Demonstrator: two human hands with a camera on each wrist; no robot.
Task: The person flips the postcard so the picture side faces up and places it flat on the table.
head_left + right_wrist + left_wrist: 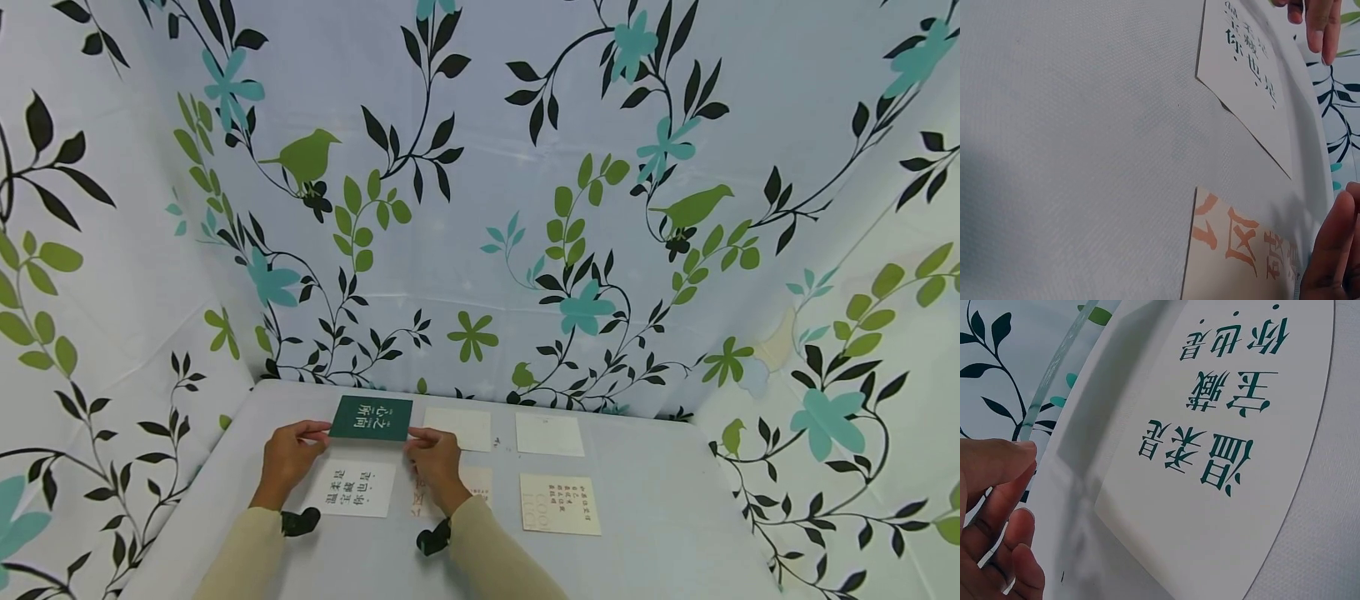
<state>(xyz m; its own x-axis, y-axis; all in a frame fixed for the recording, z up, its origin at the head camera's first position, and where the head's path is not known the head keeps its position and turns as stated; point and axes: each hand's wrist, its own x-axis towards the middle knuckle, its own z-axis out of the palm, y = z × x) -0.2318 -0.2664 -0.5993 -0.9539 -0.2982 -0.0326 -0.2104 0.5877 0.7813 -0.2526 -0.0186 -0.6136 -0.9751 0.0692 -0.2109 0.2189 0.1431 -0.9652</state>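
Observation:
A dark green card (371, 418) with pale Chinese characters is held slightly above the far left of the table. My left hand (291, 458) pinches its left edge, and my right hand (437, 462) pinches its right edge. In the left wrist view the card (1054, 369) shows as a thin edge by the thumb of my left hand (997, 512). Below it lies a white card (358, 489) with dark green characters. A cream card with orange characters (477, 482) lies partly hidden under my right hand.
Two pale cards, one left (468, 429) and one right (550, 435), lie in the back row. A cream card with reddish-brown writing (561, 504) lies at the front right. All rest on a white-covered table (660, 517), with a leaf-patterned cloth (480, 250) behind.

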